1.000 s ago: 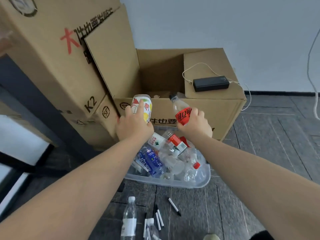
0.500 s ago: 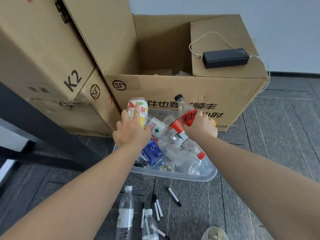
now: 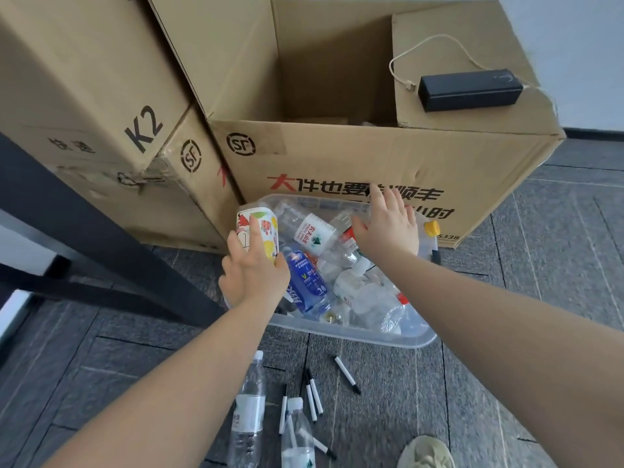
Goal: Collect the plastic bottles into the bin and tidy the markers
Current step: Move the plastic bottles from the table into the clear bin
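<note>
Many bottles already fill the clear bin (image 3: 388, 337) at frame centre, the left hand (image 3: 253, 278) clamped on a colourful bottle (image 3: 258, 231) above it, the right hand (image 3: 388, 228) splayed empty, while two bottles (image 3: 250, 410) and scattered markers (image 3: 312, 396) wait on the floor below.

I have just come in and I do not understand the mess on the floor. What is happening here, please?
A person is gathering plastic bottles into a clear bin on the floor. The left hand holds a colourful bottle over the bin's edge; the right hand is open above the pile, holding nothing. Two clear bottles and several markers lie on the floor in front of the bin, not yet collected.
</note>
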{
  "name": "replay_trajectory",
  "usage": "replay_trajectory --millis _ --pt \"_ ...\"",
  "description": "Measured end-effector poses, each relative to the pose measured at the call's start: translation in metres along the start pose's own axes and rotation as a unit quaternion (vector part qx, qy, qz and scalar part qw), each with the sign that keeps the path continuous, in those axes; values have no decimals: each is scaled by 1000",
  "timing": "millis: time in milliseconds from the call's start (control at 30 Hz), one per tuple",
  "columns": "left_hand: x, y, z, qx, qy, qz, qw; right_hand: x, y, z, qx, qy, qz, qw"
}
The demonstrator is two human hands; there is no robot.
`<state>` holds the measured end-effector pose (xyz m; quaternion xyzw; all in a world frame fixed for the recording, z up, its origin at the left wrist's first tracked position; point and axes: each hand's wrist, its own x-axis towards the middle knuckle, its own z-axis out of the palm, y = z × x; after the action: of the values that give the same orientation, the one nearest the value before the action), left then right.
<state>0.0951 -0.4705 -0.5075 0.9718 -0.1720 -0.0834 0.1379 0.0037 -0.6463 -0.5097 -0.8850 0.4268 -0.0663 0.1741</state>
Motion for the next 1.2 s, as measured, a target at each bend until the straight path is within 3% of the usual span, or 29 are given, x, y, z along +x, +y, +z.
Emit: replay_trajectory --millis 367,633,867,1200 --pt "16 -15 44 -22 -37 10 999 2 -29 20 83 9 -104 991" --pt "29 -29 48 4 -87 9 996 1 -41 29 103 -15 -114 988" --pt "18 -33 38 22 -35 64 997 -6 -46 24 106 -29 -126 986" --pt "7 -39 19 55 -21 79 995 -12 -47 12 81 -33 -131 988"
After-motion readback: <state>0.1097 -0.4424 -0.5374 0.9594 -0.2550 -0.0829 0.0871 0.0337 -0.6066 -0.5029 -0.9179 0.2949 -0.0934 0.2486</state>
